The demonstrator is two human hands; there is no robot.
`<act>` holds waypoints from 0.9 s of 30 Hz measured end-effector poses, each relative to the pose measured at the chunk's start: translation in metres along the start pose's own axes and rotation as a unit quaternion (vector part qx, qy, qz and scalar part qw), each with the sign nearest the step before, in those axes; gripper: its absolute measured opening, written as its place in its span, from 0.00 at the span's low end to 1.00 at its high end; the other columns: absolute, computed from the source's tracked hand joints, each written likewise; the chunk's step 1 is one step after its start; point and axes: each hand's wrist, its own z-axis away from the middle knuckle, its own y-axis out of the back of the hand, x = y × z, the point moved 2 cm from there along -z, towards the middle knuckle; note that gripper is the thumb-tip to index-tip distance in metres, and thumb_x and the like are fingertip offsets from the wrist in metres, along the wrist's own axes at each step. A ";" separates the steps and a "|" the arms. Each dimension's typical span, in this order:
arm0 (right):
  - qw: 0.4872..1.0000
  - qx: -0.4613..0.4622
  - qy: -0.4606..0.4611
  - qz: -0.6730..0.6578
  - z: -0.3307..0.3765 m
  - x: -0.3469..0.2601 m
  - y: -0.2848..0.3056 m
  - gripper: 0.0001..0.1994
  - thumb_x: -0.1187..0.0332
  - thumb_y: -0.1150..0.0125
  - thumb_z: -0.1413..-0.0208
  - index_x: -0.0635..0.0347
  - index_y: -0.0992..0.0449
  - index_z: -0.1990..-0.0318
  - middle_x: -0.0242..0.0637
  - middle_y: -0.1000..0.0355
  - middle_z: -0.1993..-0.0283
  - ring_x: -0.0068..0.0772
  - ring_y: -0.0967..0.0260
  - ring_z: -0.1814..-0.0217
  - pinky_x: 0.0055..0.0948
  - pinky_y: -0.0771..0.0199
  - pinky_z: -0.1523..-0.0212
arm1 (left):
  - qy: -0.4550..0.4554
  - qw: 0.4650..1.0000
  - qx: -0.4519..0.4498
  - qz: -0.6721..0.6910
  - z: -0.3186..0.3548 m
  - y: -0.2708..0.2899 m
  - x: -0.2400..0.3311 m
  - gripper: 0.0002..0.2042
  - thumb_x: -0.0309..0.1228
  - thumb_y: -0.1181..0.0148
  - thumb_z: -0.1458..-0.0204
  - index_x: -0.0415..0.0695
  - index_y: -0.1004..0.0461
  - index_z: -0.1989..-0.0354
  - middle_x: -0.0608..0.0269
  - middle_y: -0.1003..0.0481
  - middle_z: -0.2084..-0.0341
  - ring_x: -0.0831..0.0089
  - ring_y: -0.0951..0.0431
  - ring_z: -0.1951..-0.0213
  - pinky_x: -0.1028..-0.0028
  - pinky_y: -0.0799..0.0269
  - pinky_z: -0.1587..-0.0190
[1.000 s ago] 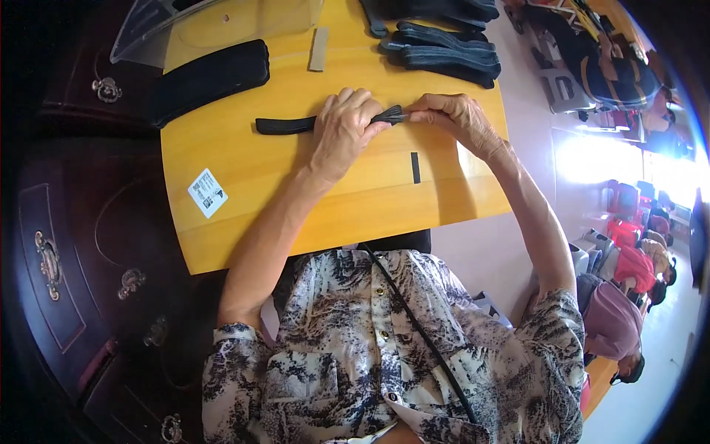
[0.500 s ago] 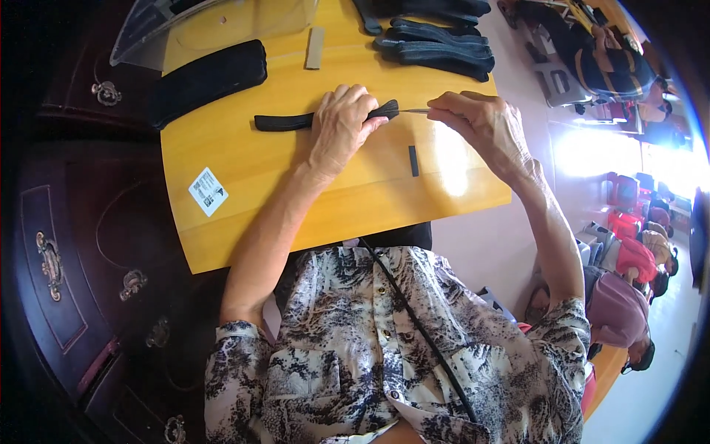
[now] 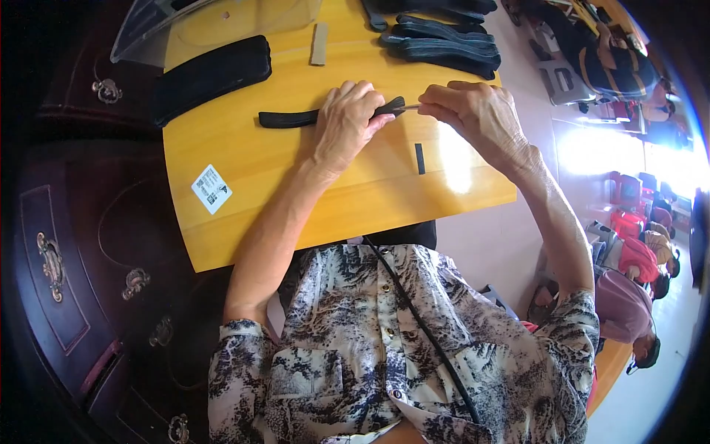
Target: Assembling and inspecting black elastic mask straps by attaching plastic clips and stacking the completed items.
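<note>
On the yellow table a narrow black fabric strip (image 3: 288, 119) lies lengthwise from left to right. My left hand (image 3: 344, 122) is closed over its middle, thumb toward the right end. That right end is slightly raised and looks open, like a folded band or tube. In my right hand (image 3: 481, 115) a thin metal tool (image 3: 409, 108) is pinched; it looks like tweezers, though most of it is hidden by the fingers. Its tip meets the strip's right end; how far it reaches inside cannot be made out. A short dark strip (image 3: 420, 158) lies below, between the hands.
Beyond the hands lie a folded black fabric piece (image 3: 214, 76), a small beige strip (image 3: 319, 44) and a stack of dark fabric bands (image 3: 444, 46). A clear plastic bin (image 3: 148, 33) stands far left. A white label (image 3: 211, 189) is on the table (image 3: 296, 214). Several people sit at right.
My right hand has moved left, closer to the strip, and less of the metal tool shows. My left hand keeps its hold. The whole view has shifted slightly.
</note>
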 end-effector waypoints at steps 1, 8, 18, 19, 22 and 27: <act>1.000 0.000 0.001 0.001 -0.001 0.000 0.000 0.13 0.54 0.45 0.44 0.53 0.28 0.68 0.35 0.31 0.80 0.39 0.29 0.76 0.36 0.32 0.77 | 0.000 1.000 0.001 0.000 0.000 0.000 0.000 0.12 0.35 0.33 0.59 0.44 0.30 0.72 0.63 0.31 0.74 0.62 0.30 0.66 0.64 0.35 0.63; 0.997 -0.020 0.042 0.060 -0.006 -0.003 0.002 0.10 0.58 0.43 0.46 0.54 0.28 0.70 0.35 0.31 0.81 0.38 0.29 0.77 0.36 0.32 0.77 | -0.004 1.000 0.007 -0.006 0.000 -0.001 0.001 0.12 0.35 0.32 0.59 0.45 0.30 0.72 0.64 0.31 0.74 0.62 0.30 0.67 0.64 0.34 0.63; 0.987 -0.035 0.092 0.125 -0.017 -0.015 -0.005 0.04 0.67 0.44 0.50 0.52 0.26 0.67 0.35 0.31 0.81 0.39 0.27 0.74 0.34 0.31 0.76 | 0.008 1.000 0.001 0.002 -0.001 -0.001 0.004 0.12 0.35 0.33 0.60 0.44 0.30 0.72 0.64 0.31 0.73 0.62 0.30 0.66 0.65 0.34 0.62; 0.989 -0.023 0.092 0.112 -0.016 -0.011 -0.006 0.04 0.66 0.44 0.49 0.51 0.26 0.67 0.35 0.31 0.81 0.39 0.27 0.74 0.34 0.31 0.75 | 0.011 1.000 0.002 0.000 -0.001 -0.001 0.004 0.12 0.35 0.33 0.60 0.44 0.30 0.72 0.64 0.31 0.73 0.62 0.30 0.66 0.65 0.34 0.62; 0.997 -0.077 0.027 0.019 -0.009 0.013 -0.015 0.10 0.60 0.41 0.47 0.54 0.23 0.63 0.35 0.26 0.72 0.35 0.26 0.69 0.30 0.29 0.72 | 0.014 1.000 -0.007 -0.017 0.002 0.001 0.004 0.12 0.35 0.33 0.59 0.44 0.28 0.72 0.64 0.30 0.72 0.63 0.30 0.65 0.65 0.34 0.61; 0.971 -0.082 -0.097 -0.204 0.011 0.034 -0.046 0.13 0.59 0.43 0.45 0.55 0.22 0.58 0.36 0.23 0.64 0.34 0.24 0.64 0.27 0.27 0.63 | 0.013 0.999 -0.016 -0.031 0.001 0.001 0.005 0.12 0.36 0.33 0.60 0.43 0.27 0.72 0.64 0.30 0.71 0.64 0.29 0.64 0.66 0.34 0.61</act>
